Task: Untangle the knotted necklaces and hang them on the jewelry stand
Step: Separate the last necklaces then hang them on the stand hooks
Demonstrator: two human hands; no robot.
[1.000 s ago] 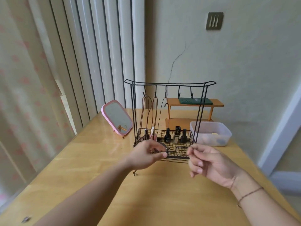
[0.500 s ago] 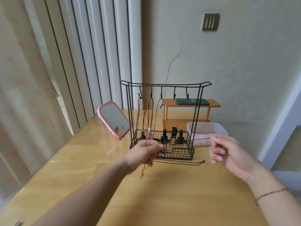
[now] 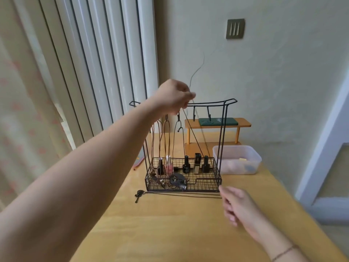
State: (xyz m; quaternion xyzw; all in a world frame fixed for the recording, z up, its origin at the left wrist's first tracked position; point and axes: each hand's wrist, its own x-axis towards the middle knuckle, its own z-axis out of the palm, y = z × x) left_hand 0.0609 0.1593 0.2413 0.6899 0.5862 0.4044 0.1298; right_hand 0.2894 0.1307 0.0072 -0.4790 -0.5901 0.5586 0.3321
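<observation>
A black wire jewelry stand (image 3: 224, 129) with a hook bar and a basket base stands on the wooden table (image 3: 170, 224). Brown cord necklaces (image 3: 160, 137) and a black one (image 3: 177, 133) hang from its left hooks. My left hand (image 3: 175, 98) is raised in front of the top bar and pinches a thin black cord (image 3: 194, 137) that slants down into the basket. Another black cord necklace (image 3: 179, 194) lies on the table before the stand. My right hand (image 3: 236, 203) is low at its right end, blurred, fingers curled; a grip is not clear.
Nail polish bottles (image 3: 197, 163) and a dark pendant (image 3: 176, 179) sit in the basket. A clear plastic container (image 3: 238, 159) stands right of the stand, with a small wooden shelf (image 3: 243, 124) behind. Curtains hang at left; the table's edge runs along the right.
My left hand rose from the basket's front to the hook bar, lifting a black cord. My right hand dropped from chest height to the table by the lying cord's end.
</observation>
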